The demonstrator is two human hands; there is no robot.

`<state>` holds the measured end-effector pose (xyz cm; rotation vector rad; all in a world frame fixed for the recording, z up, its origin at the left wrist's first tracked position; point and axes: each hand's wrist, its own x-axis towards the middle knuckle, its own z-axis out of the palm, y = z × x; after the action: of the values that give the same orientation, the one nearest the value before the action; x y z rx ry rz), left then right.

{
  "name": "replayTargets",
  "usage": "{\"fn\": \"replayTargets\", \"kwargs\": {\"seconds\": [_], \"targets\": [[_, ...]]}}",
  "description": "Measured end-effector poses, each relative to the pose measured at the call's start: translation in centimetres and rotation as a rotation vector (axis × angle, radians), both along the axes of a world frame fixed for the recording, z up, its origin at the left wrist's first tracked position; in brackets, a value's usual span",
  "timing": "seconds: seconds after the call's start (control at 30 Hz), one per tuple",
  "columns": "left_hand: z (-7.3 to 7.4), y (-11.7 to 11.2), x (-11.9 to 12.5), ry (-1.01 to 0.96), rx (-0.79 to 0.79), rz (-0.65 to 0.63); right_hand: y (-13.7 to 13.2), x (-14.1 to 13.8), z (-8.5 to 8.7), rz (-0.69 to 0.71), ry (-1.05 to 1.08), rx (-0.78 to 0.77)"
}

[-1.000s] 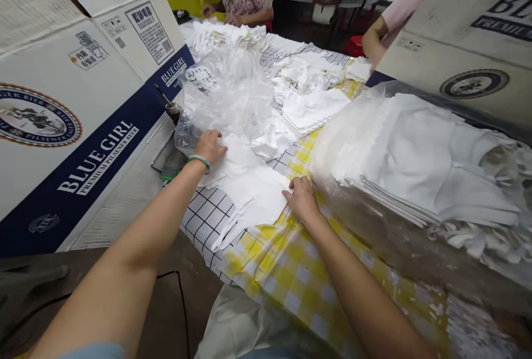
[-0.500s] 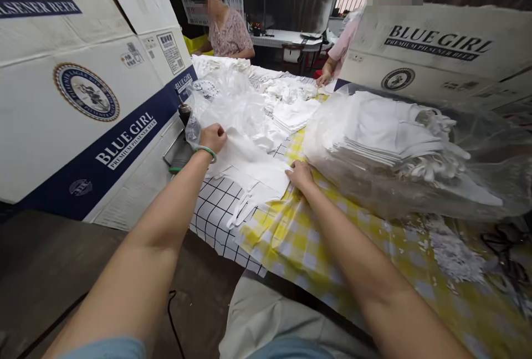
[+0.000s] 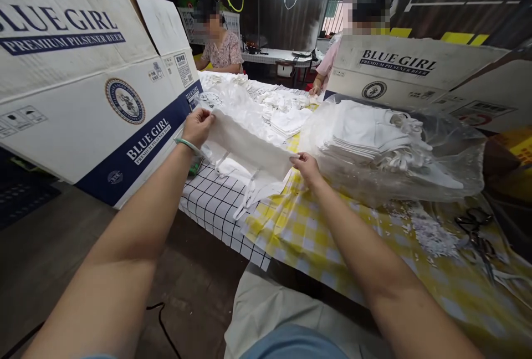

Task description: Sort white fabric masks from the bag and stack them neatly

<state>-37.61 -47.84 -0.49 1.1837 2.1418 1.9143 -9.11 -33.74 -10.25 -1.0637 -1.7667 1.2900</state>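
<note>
A white cloth piece with straps [image 3: 249,145] is stretched between my two hands, its upper edge lifted off the table. At its left corner my left hand [image 3: 198,126], with a pale green bangle on the wrist, is closed in a pinch. My right hand [image 3: 306,166] pinches the right corner between thumb and fingers. Thin straps [image 3: 247,197] hang from the cloth onto the black-and-white grid tablecloth [image 3: 208,204]. Just behind it lies a clear plastic bag [image 3: 245,101]. To the right of my right hand, a stack of folded white cloth pieces [image 3: 357,132] rests in another clear bag.
Large beer cartons stand left [image 3: 75,82] and back right [image 3: 386,65]. Scissors [image 3: 476,226] and small white scraps [image 3: 436,234] lie on the yellow checked cloth [image 3: 332,231]. Loose white cloth [image 3: 286,107] covers the far table, where two people sit.
Both hands have raised the cloth's near-flat edge off the table, so it now hangs between them. The camera view has tilted up and shifted, showing ceiling lights.
</note>
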Motion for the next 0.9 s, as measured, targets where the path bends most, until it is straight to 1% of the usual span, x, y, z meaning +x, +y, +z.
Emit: {"fn": "replayTargets", "kwargs": {"seconds": [0.1, 0.17, 0.23, 0.27, 0.3, 0.37, 0.4, 0.47, 0.5, 0.57, 0.63, 0.7, 0.73, 0.8, 0.83, 0.9], "targets": [[3.2, -1.5, 1.8, 0.023, 0.185, -0.037, -1.1, 2.0, 3.1, 0.025, 0.401, -0.092], [5.2, -2.5, 3.9, 0.03, 0.287, -0.081, -2.0, 4.7, 5.6, 0.044, 0.632, -0.105], [6.5, -3.6, 6.7, 0.011, 0.352, -0.148, -3.1, 8.3, 7.9, 0.032, 0.707, -0.03], [6.9, -4.2, 8.5, -0.015, 0.371, -0.193, -3.8, 10.5, 8.9, 0.014, 0.712, 0.021], [7.0, -4.8, 10.3, -0.052, 0.381, -0.247, -4.6, 12.7, 9.8, -0.008, 0.704, 0.071], [6.7, -6.0, 14.2, -0.155, 0.366, -0.354, -6.4, 17.3, 10.9, -0.064, 0.67, 0.144], [6.2, -6.6, 16.0, -0.221, 0.336, -0.404, -7.4, 19.5, 11.2, -0.097, 0.645, 0.164], [4.6, -7.6, 19.2, -0.364, 0.242, -0.486, -9.3, 23.5, 11.1, -0.168, 0.582, 0.166], [3.6, -7.8, 20.5, -0.433, 0.183, -0.517, -10.2, 25.2, 10.7, -0.2, 0.549, 0.149], [0.9, -7.7, 22.6, -0.545, 0.041, -0.568, -11.2, 28.0, 9.2, -0.263, 0.494, 0.082], [-2.1, -6.6, 24.1, -0.62, -0.109, -0.606, -11.2, 30.0, 6.9, -0.321, 0.45, -0.012], [-5.3, -4.7, 25.1, -0.663, -0.247, -0.617, -10.1, 31.1, 3.9, -0.378, 0.395, -0.076], [-6.8, -3.6, 25.6, -0.667, -0.307, -0.609, -9.2, 31.4, 2.4, -0.408, 0.341, -0.073], [-9.4, -1.0, 26.3, -0.644, -0.41, -0.579, -7.1, 31.7, -0.6, -0.474, 0.194, -0.012], [-10.4, 0.3, 26.6, -0.624, -0.45, -0.562, -6.0, 31.8, -2.0, -0.502, 0.118, 0.024], [-12.0, 2.7, 27.1, -0.583, -0.501, -0.533, -3.7, 31.8, -4.1, -0.542, -0.002, 0.073]]}}
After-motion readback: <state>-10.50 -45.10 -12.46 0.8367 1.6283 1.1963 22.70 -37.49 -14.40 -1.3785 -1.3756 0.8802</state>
